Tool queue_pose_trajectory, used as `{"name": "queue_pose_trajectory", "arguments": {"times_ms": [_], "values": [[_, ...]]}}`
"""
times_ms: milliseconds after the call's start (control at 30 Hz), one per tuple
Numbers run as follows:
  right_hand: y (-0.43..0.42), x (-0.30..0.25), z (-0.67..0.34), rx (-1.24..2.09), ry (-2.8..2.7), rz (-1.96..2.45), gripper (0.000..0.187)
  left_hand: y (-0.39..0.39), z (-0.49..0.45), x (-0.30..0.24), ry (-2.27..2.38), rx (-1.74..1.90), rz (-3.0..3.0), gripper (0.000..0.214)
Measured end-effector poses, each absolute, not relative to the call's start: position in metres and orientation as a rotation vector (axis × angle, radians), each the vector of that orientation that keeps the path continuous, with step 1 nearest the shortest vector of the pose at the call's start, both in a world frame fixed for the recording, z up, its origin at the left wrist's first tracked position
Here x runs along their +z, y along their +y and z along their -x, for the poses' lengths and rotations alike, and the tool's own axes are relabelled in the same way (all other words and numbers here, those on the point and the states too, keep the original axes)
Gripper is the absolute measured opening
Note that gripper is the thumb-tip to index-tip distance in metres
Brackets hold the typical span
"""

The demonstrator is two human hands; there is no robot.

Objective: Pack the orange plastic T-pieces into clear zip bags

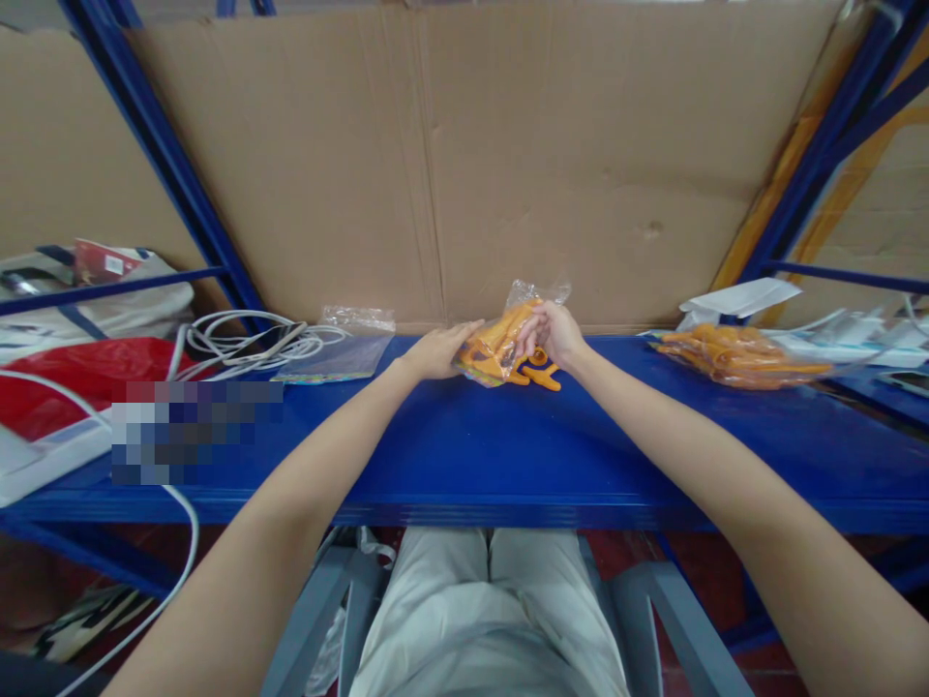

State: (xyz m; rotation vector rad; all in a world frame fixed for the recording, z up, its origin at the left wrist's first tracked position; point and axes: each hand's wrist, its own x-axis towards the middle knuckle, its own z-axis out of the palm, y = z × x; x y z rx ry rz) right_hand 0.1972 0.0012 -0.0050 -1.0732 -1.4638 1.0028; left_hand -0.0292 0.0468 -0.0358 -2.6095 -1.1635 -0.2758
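A clear plastic bag [500, 339] with orange plastic pieces inside rests on the blue shelf [508, 445], at its middle rear. My left hand [435, 351] holds the bag's left side, fingers curled on the film. My right hand [555, 332] grips the bag's right side and the orange pieces there. One orange looped piece [541, 373] pokes out under my right hand onto the shelf.
A pile of more orange pieces [733, 353] lies at the right with white papers [747, 295] behind. An empty clear bag [348, 344], a coiled white cable [247, 341] and a red item [79, 373] lie at the left. A cardboard sheet [471, 165] backs the shelf.
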Motion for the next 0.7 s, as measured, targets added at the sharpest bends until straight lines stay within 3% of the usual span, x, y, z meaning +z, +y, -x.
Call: {"name": "queue_pose_trajectory", "arguments": {"times_ms": [267, 400, 567, 700], "values": [[0.044, -0.007, -0.17, 1.083, -1.404, 0.977, 0.055, 0.031, 0.051, -0.012, -1.48, -0.089, 2.296, 0.069], [0.055, -0.021, -0.158, 1.082, -1.414, 1.161, 0.054, 0.033, 0.063, -0.005, -1.55, -0.007, 2.195, 0.062], [0.068, -0.043, -0.16, 0.813, -1.506, 1.449, 0.045, 0.036, 0.053, -0.019, -1.589, 0.213, 2.287, 0.054], [0.084, -0.05, -0.178, 0.626, -1.564, 1.512, 0.037, 0.036, 0.027, -0.029, -1.576, 0.145, 2.377, 0.058]]}}
